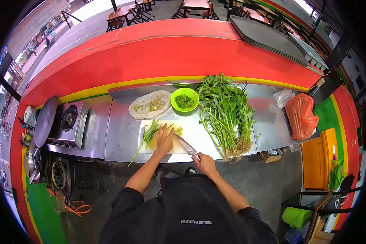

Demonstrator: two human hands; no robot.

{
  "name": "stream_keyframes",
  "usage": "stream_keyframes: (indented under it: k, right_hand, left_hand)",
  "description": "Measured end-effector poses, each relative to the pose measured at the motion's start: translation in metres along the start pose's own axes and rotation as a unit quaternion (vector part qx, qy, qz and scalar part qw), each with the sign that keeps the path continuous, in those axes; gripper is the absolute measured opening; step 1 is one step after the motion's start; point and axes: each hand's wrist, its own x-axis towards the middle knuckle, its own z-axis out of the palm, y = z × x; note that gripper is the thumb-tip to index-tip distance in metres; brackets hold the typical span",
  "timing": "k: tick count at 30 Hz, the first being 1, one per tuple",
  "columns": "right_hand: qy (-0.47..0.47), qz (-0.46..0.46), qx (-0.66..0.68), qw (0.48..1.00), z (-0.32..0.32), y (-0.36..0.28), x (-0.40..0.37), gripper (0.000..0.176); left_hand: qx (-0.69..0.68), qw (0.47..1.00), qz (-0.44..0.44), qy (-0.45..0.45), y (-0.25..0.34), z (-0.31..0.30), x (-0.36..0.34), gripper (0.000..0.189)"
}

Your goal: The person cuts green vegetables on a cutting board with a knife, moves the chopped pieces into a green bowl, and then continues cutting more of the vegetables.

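Observation:
My left hand (164,140) presses down on green stalks (151,132) lying on a white cutting board (174,149), its fingers bent over them. In my right hand (205,164) is the handle of a knife (185,144), whose blade points up and left toward my left fingertips. Chopped green bits (178,130) lie by the blade's tip. Behind the board stands a lime-green bowl (184,110) holding chopped greens. A clear plastic bag (149,105) with plant pieces lies left of the bowl.
A large bunch of leafy greens (227,110) with roots lies right of the board. An orange bag (301,117) sits farther right. At the left are a gas stove (71,124) and a round dark lid (46,121). A red wall (150,57) rises behind the counter.

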Motion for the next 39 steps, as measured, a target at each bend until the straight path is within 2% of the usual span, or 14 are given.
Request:
stream_keyframes:
  k: [2,4,6,8,10,14,16,25,27,30,31,32,35,39]
  right_hand:
    - [0.009,-0.007,-0.007,1.0,0.0,-0.001,0.003,0.04]
    - [0.018,-0.016,-0.014,1.0,0.001,-0.002,0.006,0.039]
    - [0.019,-0.019,-0.028,0.999,0.002,-0.004,0.009,0.039]
    - [0.019,-0.023,-0.026,0.999,0.001,-0.007,0.01,0.038]
    - [0.019,-0.028,-0.025,0.999,0.001,-0.008,0.013,0.038]
    - [-0.012,-0.022,-0.02,0.999,0.004,-0.011,0.016,0.037]
    - [-0.019,-0.027,-0.019,0.999,0.005,-0.013,0.017,0.037]
    - [-0.037,-0.005,-0.02,0.999,0.01,-0.013,0.024,0.038]
    - [-0.031,0.018,0.051,0.998,0.017,-0.007,0.024,0.04]
    - [-0.044,0.025,0.113,0.992,0.022,0.0,0.024,0.042]
    - [-0.041,0.033,0.129,0.99,0.02,0.0,0.021,0.044]
    - [-0.047,0.029,0.131,0.99,0.019,-0.001,0.021,0.044]
    - [-0.027,0.02,0.183,0.982,0.016,-0.004,0.018,0.043]
    - [-0.021,0.046,0.225,0.973,0.015,-0.008,0.012,0.043]
  left_hand:
    - [0.009,1.0,0.002,-0.011,0.008,-0.006,-0.002,0.078]
    - [-0.069,0.994,0.081,-0.029,0.022,-0.016,-0.008,0.079]
    - [-0.052,0.993,0.088,-0.063,0.037,-0.019,-0.019,0.082]
    - [-0.077,0.983,0.152,-0.075,0.042,-0.011,-0.034,0.083]
    - [-0.05,0.983,0.148,-0.096,0.045,-0.004,-0.044,0.086]
    - [-0.051,0.993,0.083,-0.074,0.042,-0.007,-0.048,0.088]
    - [0.018,0.996,0.053,-0.063,0.029,0.005,-0.047,0.094]
    - [-0.042,0.998,-0.014,-0.039,0.008,-0.007,-0.033,0.076]
    - [-0.068,0.997,-0.029,-0.015,0.002,-0.008,-0.031,0.073]
    - [-0.208,0.972,-0.094,0.05,-0.011,-0.016,-0.03,0.034]
    - [-0.238,0.955,-0.082,0.158,-0.009,-0.014,-0.031,0.017]
    - [-0.234,0.955,-0.087,0.16,-0.012,-0.016,-0.034,0.017]
    - [-0.281,0.923,-0.221,0.143,-0.022,-0.024,-0.046,0.019]
    - [-0.102,0.935,-0.255,0.223,-0.038,-0.024,-0.066,0.024]
